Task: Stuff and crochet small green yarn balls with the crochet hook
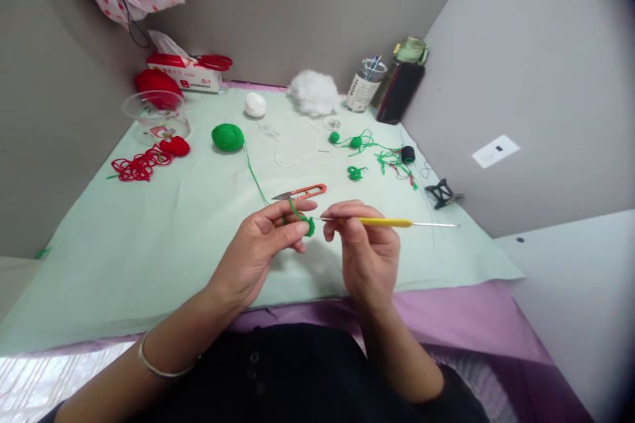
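Between thumb and fingers, my left hand [260, 244] pinches a small green crochet piece [310, 227]. A strand of green yarn [255, 175] loops over its raised index finger and runs back to the green yarn ball [227, 137]. My right hand [370, 251] grips a crochet hook [384, 222] by its yellow handle. One thin metal end points left at the green piece; whether it is inside a stitch I cannot tell. The other metal end sticks out to the right. Just beyond my left fingertips lie orange thread snips [302, 192].
At the left are red yarn [136, 166], a clear plastic cup [153, 120] and a tissue box [198, 76]. White stuffing [315, 92] and a white yarn ball [255, 105] lie at the back. Green crocheted bits [356, 173], a phone [401, 92] and a black clip [441, 193] are to the right.
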The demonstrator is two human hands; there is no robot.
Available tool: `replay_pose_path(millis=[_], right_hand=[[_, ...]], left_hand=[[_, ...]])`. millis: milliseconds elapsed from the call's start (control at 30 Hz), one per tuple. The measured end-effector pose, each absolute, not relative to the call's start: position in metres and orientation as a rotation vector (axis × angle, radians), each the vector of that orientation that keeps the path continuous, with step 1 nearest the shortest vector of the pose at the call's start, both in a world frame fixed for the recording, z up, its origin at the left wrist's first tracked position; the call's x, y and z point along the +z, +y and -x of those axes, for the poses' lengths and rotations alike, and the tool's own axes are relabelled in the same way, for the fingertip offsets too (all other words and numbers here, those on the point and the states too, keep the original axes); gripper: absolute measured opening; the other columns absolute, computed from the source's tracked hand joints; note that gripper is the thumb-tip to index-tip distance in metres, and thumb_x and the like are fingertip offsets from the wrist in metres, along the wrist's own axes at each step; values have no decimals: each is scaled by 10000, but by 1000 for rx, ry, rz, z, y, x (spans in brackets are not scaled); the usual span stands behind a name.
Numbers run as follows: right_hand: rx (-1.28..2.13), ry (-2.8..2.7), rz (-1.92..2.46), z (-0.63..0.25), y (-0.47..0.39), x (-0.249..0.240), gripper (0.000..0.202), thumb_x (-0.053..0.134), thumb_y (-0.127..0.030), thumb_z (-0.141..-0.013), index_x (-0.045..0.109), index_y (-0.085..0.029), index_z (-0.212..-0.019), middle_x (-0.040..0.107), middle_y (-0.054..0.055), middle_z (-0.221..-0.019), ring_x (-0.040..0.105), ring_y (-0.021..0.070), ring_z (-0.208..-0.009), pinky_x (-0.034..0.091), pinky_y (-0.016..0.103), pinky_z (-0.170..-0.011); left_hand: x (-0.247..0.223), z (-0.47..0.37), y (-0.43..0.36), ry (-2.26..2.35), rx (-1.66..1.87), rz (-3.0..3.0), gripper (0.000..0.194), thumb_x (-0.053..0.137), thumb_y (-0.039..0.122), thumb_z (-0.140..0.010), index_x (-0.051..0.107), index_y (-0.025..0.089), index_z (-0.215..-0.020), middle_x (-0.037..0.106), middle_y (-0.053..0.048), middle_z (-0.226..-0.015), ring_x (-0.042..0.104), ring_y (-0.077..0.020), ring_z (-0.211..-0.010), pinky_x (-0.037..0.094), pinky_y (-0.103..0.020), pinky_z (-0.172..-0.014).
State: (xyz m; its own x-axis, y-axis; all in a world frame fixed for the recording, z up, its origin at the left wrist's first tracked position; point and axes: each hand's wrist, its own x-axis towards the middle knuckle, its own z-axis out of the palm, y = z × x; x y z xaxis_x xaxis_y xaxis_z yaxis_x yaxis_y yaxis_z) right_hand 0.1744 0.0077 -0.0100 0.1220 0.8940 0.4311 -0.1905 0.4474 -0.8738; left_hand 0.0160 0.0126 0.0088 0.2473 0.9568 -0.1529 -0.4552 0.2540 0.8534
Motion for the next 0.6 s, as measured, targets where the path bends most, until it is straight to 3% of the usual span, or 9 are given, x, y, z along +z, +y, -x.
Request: replay_pose_path(millis=[67, 167, 267, 433, 600], right_hand=[[911, -1193, 754, -174, 9, -12, 136, 641, -274, -992, 775, -255, -991, 727, 38, -931, 630, 143, -697, 522, 314, -619], [922, -1188, 755, -174, 8, -13, 147, 634, -274, -999, 780, -266, -1003, 720, 28, -910, 623, 137, -692, 514, 307, -629], [933, -1185, 754, -175, 7, -13, 145, 634, -272, -1000, 779, -266, -999, 715, 23, -914, 622, 130, -697, 512, 302, -644], [958, -1180, 791, -180, 9, -12, 142, 646, -313, -988, 765, -238, -966, 709, 31, -871, 626, 142, -685, 529, 310, -637], [1059, -1033, 804, -186, 13, -8, 197, 703, -377, -927, 744, -202, -845, 678, 25, -782, 581, 117, -573, 491, 266, -520]], left_hand=[[8, -16, 12, 828, 1131, -812, 189, 816, 205, -813, 832, 232, -999, 709, -32, -997, 581, -110, -830, 546, -208, -764], [8, -15, 11, 830, 1119, -811, 233, 811, 217, -821, 820, 246, -1053, 698, -29, -1018, 569, -121, -875, 552, -225, -803], [11, -16, 12, 813, 1112, -830, 272, 808, 223, -828, 810, 242, -1100, 683, -35, -1050, 545, -106, -831, 528, -188, -712], [13, -14, 15, 739, 995, -753, 376, 818, 215, -808, 784, 232, -1182, 589, 13, -825, 356, -25, -530, 365, -164, -478], [8, -10, 17, 660, 899, -660, 272, 821, 225, -791, 817, 205, -1063, 511, 29, -745, 315, -11, -503, 307, -162, -466]])
